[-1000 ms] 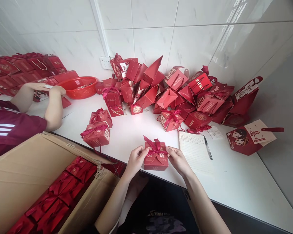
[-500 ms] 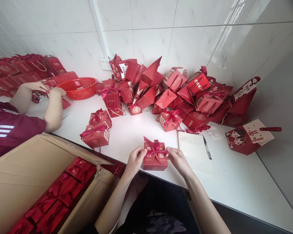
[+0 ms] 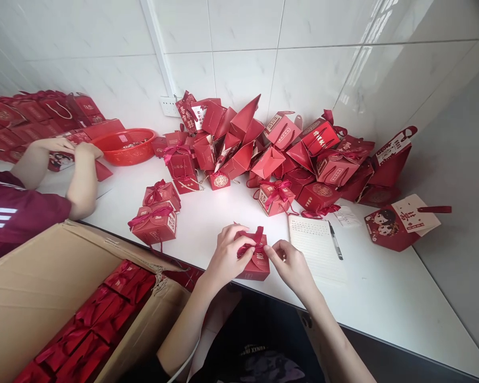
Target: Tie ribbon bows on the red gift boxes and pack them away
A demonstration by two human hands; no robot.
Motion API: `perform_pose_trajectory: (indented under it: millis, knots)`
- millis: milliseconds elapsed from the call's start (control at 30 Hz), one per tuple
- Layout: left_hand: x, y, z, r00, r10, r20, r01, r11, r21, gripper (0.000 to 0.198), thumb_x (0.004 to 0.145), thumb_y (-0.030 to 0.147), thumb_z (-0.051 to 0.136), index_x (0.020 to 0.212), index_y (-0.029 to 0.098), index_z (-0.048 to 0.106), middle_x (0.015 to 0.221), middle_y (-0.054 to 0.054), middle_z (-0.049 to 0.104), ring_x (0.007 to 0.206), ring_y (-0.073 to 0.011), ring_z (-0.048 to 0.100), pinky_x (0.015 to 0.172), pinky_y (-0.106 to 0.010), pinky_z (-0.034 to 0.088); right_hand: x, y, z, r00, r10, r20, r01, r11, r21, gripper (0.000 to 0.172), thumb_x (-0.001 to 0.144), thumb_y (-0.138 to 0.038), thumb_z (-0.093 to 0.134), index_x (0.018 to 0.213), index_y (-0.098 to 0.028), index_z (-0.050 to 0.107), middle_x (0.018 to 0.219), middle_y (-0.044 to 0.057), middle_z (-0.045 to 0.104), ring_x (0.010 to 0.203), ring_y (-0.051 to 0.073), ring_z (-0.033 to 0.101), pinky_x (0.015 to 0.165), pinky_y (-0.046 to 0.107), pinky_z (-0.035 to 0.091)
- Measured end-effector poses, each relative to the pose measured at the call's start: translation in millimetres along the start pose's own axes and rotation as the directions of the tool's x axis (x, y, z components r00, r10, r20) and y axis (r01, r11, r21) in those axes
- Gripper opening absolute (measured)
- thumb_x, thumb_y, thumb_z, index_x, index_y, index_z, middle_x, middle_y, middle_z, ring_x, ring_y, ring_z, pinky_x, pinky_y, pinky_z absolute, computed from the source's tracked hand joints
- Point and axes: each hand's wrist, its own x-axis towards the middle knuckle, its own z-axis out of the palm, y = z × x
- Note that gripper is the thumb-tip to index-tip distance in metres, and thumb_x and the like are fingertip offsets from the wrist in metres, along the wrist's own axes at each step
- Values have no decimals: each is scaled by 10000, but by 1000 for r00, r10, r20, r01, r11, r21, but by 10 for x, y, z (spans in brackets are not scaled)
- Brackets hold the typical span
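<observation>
A small red gift box (image 3: 258, 264) with a dark red ribbon bow (image 3: 254, 240) stands near the front edge of the white table (image 3: 383, 298). My left hand (image 3: 226, 257) lies over the box's left and top side, fingers curled and pinching the ribbon. My right hand (image 3: 289, 264) is at the box's right side, thumb and forefinger pinched on the bow's right end.
A heap of red gift boxes (image 3: 271, 149) fills the back by the tiled wall. Two tied boxes (image 3: 155, 213) stand left. A notebook (image 3: 317, 250) with a pen (image 3: 335, 240) lies right. A cardboard carton (image 3: 64, 298) of boxes sits lower left. Another person's arms (image 3: 77, 175) work by a red basket (image 3: 124, 144).
My left hand has moved from the box's left side up over its top onto the ribbon. My right hand has closed in on the bow. The box looks slightly turned.
</observation>
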Motion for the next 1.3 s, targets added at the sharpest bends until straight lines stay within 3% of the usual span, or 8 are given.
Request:
perform_pose_trajectory:
  millis: [333,467,633,733,833,1000,1100,1300]
  knots:
    - [-30,16,-19,997,57,57,-59,997,43,223,867,151,478,1007,248,623,1167,-58,514,1155,-226,442,977,-418,419,18,-71,78,998,-66,-4,66,998,-12,154,808,-330,471,767,-215,563,766,37,616,650,170,547,637,307,437]
    - [-24,27,-7,996,66,58,-70,995,77,232,860,133,474,971,250,640,1153,-57,534,1148,-239,456,945,-433,440,14,-67,99,996,-73,-56,74,997,22,162,791,-304,468,826,-214,597,817,53,638,646,173,550,641,322,451]
    - [-42,3,23,999,37,-5,-36,999,37,125,849,163,506,907,213,605,1098,-68,539,1115,-228,477,937,-424,453,35,-51,106,999,23,-35,-16,984,176,186,783,-340,501,863,-213,611,809,50,660,638,165,551,641,323,461]
    - [-56,-10,35,999,-3,-33,3,1000,11,67,837,172,525,853,204,581,1070,-69,535,1082,-222,500,912,-412,469,70,-49,101,997,77,27,-82,914,398,263,738,-403,587,904,-198,580,774,40,645,566,132,518,533,276,430]
    - [-67,-12,44,997,-68,-40,68,998,-9,33,839,194,526,822,195,554,1044,-70,534,1062,-219,515,901,-398,474,96,-55,89,987,95,131,-155,796,586,319,691,-434,645,881,-195,552,769,6,608,424,53,379,390,216,282]
    - [-84,1,45,991,-135,-23,134,990,-40,44,854,202,507,823,194,537,1042,-69,526,1093,-220,502,911,-387,468,89,-29,93,952,31,305,-252,644,722,212,758,-371,589,869,-198,537,417,-116,356,313,32,195,370,213,113]
    - [-91,-1,44,994,-109,-7,109,993,-45,71,859,190,500,886,206,564,1093,-70,512,1118,-222,485,936,-403,456,91,-13,112,951,27,308,-248,661,708,247,787,-424,561,897,-204,532,369,-133,294,291,41,170,356,213,99]
    - [-84,-17,56,999,-37,12,37,999,-22,191,878,165,468,966,240,621,1140,-62,508,1149,-227,457,981,-437,426,132,4,99,968,7,249,-153,807,570,390,751,-551,587,938,-215,522,622,-55,543,310,28,265,318,208,177]
